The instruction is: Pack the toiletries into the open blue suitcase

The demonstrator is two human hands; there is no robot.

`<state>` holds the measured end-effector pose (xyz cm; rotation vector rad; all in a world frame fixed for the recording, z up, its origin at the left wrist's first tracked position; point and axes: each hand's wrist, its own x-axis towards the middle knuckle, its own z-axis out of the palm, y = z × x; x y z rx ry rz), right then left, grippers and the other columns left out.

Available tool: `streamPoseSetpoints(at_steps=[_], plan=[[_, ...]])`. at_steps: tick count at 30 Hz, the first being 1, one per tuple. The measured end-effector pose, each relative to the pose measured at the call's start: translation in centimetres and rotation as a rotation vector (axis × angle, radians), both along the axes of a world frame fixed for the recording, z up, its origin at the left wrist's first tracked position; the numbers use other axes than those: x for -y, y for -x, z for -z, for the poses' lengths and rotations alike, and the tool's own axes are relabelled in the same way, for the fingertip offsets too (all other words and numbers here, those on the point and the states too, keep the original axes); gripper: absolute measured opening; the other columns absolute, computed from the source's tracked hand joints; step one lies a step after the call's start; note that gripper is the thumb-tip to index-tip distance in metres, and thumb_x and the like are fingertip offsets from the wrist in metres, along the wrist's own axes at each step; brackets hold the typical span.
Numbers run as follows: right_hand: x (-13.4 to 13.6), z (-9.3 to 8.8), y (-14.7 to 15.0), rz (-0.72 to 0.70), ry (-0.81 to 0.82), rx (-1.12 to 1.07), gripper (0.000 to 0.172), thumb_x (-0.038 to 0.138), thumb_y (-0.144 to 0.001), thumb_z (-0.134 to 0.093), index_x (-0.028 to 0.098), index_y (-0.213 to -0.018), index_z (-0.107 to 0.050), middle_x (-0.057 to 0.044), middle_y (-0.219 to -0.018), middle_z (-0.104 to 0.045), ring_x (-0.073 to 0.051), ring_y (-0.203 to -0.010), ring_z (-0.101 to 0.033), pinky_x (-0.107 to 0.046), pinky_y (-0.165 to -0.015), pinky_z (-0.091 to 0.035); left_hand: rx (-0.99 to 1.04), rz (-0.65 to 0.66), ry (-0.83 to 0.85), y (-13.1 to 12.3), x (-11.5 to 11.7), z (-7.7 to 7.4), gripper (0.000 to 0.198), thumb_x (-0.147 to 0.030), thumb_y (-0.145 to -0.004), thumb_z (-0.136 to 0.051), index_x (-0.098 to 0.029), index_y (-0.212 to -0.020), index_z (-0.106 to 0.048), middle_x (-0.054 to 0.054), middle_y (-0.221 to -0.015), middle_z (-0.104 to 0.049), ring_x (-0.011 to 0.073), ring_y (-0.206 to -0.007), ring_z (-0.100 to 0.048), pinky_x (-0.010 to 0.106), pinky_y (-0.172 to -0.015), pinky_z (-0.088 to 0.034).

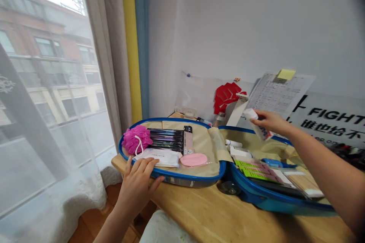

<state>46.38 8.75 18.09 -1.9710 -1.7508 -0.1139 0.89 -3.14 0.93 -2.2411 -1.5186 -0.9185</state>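
My right hand is closed round a white tube with red and blue print, raised above the right half of an open blue suitcase. It resembles a toothpaste tube. At the front rim of the left half rests my left hand, fingers spread, the tips touching a white packet. Beside that packet lie a magenta bath pouf, a pack of dark pens or brushes and a pink oval pad in clear wrap.
In the right half are small white containers, green-and-pink packs, a blue item and a pack of thin wooden sticks. The wooden table's edge runs in front. A clipboard with papers stands behind; curtains hang left.
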Motion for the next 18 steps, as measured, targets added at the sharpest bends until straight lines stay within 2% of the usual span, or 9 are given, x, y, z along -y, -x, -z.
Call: streamPoseSetpoints(at_steps=[4,10,14,18], plan=[[-1.1,-0.7,7.2,-0.32,0.271,-0.164,0.027,0.034,-0.088,-0.056,0.013,-0.104,-0.062,-0.003,-0.096,-0.067,-0.013,-0.083,-0.062,-0.031,-0.079,-0.05,0.011,0.0,0.0,-0.2,0.1,-0.2,0.032,-0.039,-0.086,-0.057,-0.021,-0.113,-0.06,0.008,-0.111,-0.067,0.0264,-0.104,-0.058,0.053,-0.11,-0.02],[-2.7,1.9,19.5,-0.639,0.597,-0.285,0.034,0.038,-0.085,-0.056,0.016,-0.11,-0.062,-0.004,-0.089,-0.069,-0.012,-0.075,-0.062,-0.025,-0.067,-0.049,0.071,-0.011,-0.01,-0.6,0.3,-0.5,0.029,-0.038,-0.087,-0.056,-0.022,-0.111,-0.061,0.007,-0.109,-0.068,0.0254,-0.103,-0.058,0.052,-0.109,-0.023],[-3.5,4.4,25.6,-0.773,0.802,-0.227,0.033,0.038,-0.086,-0.058,0.016,-0.11,-0.06,-0.003,-0.093,-0.066,-0.012,-0.076,-0.062,-0.029,-0.068,-0.052,0.105,0.002,0.007,-0.7,0.3,-0.5,0.029,-0.039,-0.086,-0.057,-0.023,-0.11,-0.062,0.006,-0.108,-0.068,0.0253,-0.103,-0.058,0.053,-0.11,-0.023],[-4.3,6.7,29.1,-0.789,0.914,-0.117,0.031,0.039,-0.089,-0.055,0.014,-0.107,-0.059,-0.004,-0.1,-0.063,-0.013,-0.083,-0.061,-0.032,-0.073,-0.053,0.127,0.014,0.014,-0.7,0.2,-0.4,0.029,-0.038,-0.085,-0.059,-0.022,-0.109,-0.062,0.005,-0.108,-0.068,0.0252,-0.103,-0.058,0.054,-0.11,-0.022]])
